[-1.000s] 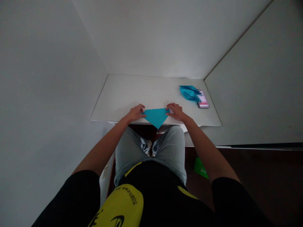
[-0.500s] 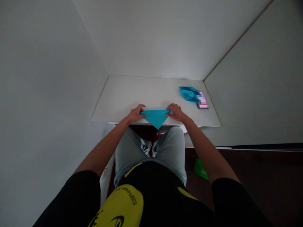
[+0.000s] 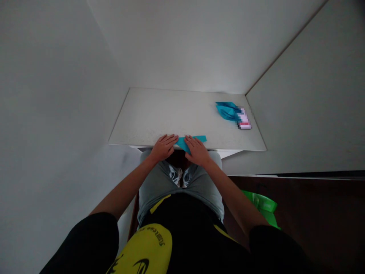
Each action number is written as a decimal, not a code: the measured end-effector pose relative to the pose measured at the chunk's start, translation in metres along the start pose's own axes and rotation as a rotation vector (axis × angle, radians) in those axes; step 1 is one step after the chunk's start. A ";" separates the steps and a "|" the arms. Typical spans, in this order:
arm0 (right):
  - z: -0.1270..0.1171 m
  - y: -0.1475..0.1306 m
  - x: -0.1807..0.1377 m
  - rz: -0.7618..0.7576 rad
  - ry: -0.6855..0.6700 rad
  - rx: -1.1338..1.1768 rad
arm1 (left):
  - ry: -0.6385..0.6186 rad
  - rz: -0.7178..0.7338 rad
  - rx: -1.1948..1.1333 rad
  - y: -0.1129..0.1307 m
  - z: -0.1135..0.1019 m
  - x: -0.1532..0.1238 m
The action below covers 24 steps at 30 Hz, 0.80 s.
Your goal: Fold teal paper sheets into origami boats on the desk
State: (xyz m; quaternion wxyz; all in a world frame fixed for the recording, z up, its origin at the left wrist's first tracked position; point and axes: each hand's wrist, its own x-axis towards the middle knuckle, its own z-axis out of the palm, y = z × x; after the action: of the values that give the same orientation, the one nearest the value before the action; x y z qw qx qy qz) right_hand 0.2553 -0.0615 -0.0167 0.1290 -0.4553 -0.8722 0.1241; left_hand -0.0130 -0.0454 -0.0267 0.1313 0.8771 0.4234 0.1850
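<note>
A folded sheet of blue paper (image 3: 181, 143) lies at the front edge of the white tabletop (image 3: 159, 110), its pointed lower part hanging over the edge. A narrow folded strip runs along its top. My left hand (image 3: 164, 146) rests flat on its left end, fingers stretched out. Across its middle lies my right hand (image 3: 196, 150), also flat, with fingers extended and the strip's right end showing beyond them. Both hands cover much of the paper.
At the tabletop's back right lies a folded blue paper piece (image 3: 227, 111) beside a pixelated pink-and-white object (image 3: 244, 118). White walls border the left, back and right. On the dark floor at right stands a green plastic object (image 3: 261, 203).
Both hands have let go of the paper's upper corners and now lie flat on it. My right hand has moved left to the middle. More of the green object shows.
</note>
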 end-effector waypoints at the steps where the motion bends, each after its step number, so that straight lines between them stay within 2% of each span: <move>1: 0.006 -0.007 0.000 0.007 0.010 0.015 | -0.005 0.013 0.013 0.001 0.000 -0.001; 4: 0.019 -0.017 0.001 0.016 0.021 0.029 | 0.009 0.001 0.058 0.009 0.003 -0.001; 8: 0.024 -0.016 0.000 0.013 0.013 0.020 | -0.008 0.010 0.078 0.022 0.016 0.008; 13: 0.020 0.004 -0.011 0.006 0.056 0.020 | 0.020 -0.016 0.064 0.023 0.025 0.012; 18: 0.014 0.035 -0.033 0.109 0.138 -0.018 | 0.083 -0.036 0.048 0.018 0.028 0.007; 24: 0.014 0.035 -0.046 0.186 0.218 -0.010 | 0.159 -0.042 -0.043 0.018 0.033 0.002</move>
State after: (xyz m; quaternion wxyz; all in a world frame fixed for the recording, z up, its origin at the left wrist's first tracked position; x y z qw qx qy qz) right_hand 0.3027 -0.0813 -0.0465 0.2089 -0.5453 -0.8077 0.0811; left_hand 0.0143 -0.0573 -0.0489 0.1199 0.8476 0.4467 0.2601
